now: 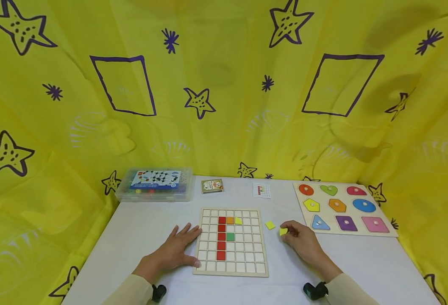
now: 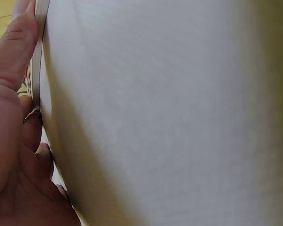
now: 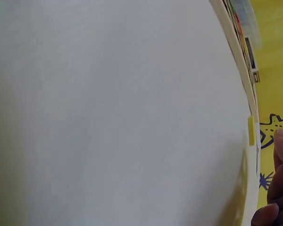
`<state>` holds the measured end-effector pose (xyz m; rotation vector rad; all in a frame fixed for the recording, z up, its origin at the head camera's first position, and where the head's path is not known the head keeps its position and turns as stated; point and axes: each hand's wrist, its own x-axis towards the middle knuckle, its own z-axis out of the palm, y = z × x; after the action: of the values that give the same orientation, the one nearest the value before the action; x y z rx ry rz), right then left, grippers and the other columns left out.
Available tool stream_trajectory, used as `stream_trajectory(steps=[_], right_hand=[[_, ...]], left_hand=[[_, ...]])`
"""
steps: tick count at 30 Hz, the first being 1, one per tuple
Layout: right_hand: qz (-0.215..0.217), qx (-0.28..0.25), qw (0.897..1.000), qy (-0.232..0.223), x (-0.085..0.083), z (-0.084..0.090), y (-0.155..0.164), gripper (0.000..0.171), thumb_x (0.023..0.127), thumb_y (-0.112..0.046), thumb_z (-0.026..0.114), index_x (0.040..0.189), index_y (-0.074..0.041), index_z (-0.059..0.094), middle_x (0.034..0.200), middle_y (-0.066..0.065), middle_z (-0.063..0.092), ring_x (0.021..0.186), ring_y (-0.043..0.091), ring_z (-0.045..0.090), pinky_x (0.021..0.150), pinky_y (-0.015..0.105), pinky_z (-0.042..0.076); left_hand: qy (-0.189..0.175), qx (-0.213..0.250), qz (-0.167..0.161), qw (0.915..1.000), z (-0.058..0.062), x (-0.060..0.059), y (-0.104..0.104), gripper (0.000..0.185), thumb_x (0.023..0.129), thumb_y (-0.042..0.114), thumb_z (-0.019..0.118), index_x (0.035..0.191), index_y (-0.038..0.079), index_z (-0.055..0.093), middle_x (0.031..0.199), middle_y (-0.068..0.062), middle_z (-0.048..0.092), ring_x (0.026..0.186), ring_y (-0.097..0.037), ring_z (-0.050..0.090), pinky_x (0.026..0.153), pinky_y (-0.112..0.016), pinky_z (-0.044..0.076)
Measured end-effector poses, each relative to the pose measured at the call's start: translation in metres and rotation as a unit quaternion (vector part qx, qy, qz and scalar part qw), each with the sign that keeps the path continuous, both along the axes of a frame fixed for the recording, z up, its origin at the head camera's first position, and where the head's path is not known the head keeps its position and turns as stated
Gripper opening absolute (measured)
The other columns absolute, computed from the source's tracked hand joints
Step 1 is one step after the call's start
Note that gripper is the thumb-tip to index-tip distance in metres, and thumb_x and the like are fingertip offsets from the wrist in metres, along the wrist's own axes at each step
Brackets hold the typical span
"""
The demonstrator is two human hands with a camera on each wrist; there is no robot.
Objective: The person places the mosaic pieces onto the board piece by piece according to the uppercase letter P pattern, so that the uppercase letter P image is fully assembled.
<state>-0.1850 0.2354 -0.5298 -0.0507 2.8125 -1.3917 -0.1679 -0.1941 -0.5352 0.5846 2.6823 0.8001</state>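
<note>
Pinching a small yellow square tile (image 1: pixel 283 231), the right hand (image 1: pixel 304 243) is seen whole only from the head view; a second yellow tile (image 1: pixel 270 225) lies beside it. The left hand (image 1: pixel 174 250) is laid flat, fingers relaxed, against the wooden grid board (image 1: pixel 231 271). Bare white table (image 1: pixel 147 228) is left around both.

The head camera looks down from above at the table (image 1: pixel 140 228). Both wrist cameras sit very low, almost touching it, probably; all three share it.
</note>
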Motion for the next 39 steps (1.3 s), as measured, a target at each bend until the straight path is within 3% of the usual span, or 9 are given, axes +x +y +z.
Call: stream_trajectory(steps=[11, 20, 29, 39], right_hand=[[0.022, -0.061, 0.998, 0.017, -0.015, 0.006, -0.031, 0.023, 0.092, 0.002, 0.077, 0.114, -0.005, 0.075, 0.102, 0.007, 0.072, 0.089, 0.017, 0.056, 0.068, 0.021, 0.05], [0.059, -0.103, 0.993, 0.009, -0.021, 0.005, -0.066, 0.021, 0.09, 0.004, 0.076, 0.11, -0.005, 0.076, 0.093, 0.004, 0.069, 0.084, 0.015, 0.053, 0.068, 0.021, 0.047], [0.097, -0.102, 0.99, -0.027, -0.021, -0.002, -0.094, 0.02, 0.092, 0.002, 0.075, 0.109, -0.01, 0.076, 0.09, 0.002, 0.064, 0.084, 0.019, 0.053, 0.068, 0.022, 0.046], [0.133, -0.051, 0.99, -0.014, -0.016, -0.008, -0.109, 0.018, 0.092, -0.002, 0.078, 0.107, -0.011, 0.076, 0.09, -0.001, 0.066, 0.078, 0.015, 0.053, 0.068, 0.021, 0.046]], left_hand=[[0.001, -0.001, -0.002, 1.0, 0.0, 0.0, 0.0, 0.107, 0.076, 0.056, 0.086, 0.164, 0.014, 0.04, 0.171, -0.009, 0.037, 0.163, -0.039, 0.017, 0.131, -0.065, 0.001], [-0.003, -0.001, 0.004, 1.0, 0.001, 0.0, 0.001, 0.107, 0.076, 0.056, 0.087, 0.163, 0.014, 0.041, 0.171, -0.008, 0.037, 0.163, -0.038, 0.017, 0.132, -0.065, 0.001], [-0.001, 0.002, 0.001, 1.0, 0.003, 0.0, 0.001, 0.107, 0.076, 0.054, 0.088, 0.163, 0.013, 0.041, 0.171, -0.009, 0.037, 0.163, -0.039, 0.018, 0.131, -0.065, 0.002], [-0.002, 0.004, 0.001, 1.0, 0.003, 0.0, 0.001, 0.106, 0.077, 0.053, 0.088, 0.163, 0.013, 0.041, 0.171, -0.009, 0.037, 0.163, -0.039, 0.018, 0.131, -0.065, 0.002]])
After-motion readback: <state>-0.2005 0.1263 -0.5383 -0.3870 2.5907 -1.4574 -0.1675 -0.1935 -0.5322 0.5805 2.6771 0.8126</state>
